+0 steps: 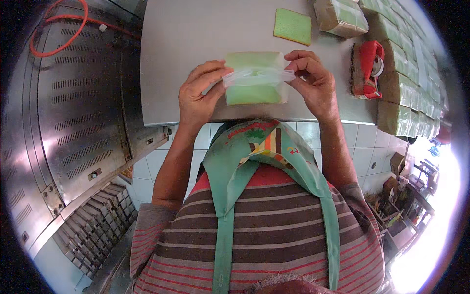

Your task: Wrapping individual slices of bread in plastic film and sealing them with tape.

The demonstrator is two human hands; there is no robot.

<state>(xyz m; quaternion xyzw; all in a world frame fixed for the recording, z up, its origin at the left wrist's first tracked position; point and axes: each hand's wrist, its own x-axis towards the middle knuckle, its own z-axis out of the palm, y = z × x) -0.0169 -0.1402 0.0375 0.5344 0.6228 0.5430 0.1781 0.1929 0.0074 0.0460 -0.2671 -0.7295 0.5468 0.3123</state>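
Note:
Before me on the metal table lies a green bread loaf [255, 95] with a thin brown crust edge, inside a clear plastic bag [257, 75]. The bag's gathered mouth runs as a band across the top of the loaf. My left hand [199, 92] pinches the left end of that band between thumb and fingers. At the opposite end, my right hand [315, 84] grips the plastic the same way. A single flat green bread slice [293, 27] lies farther back, beyond my right hand, touched by neither hand.
A red tape dispenser [368, 71] stands right of my right hand. Beyond it, many bagged green loaves [404, 93] are stacked along the table's right side, with another bagged loaf [341, 17] behind. Metal cabinets [73, 98] and a red hose [58, 49] are at left.

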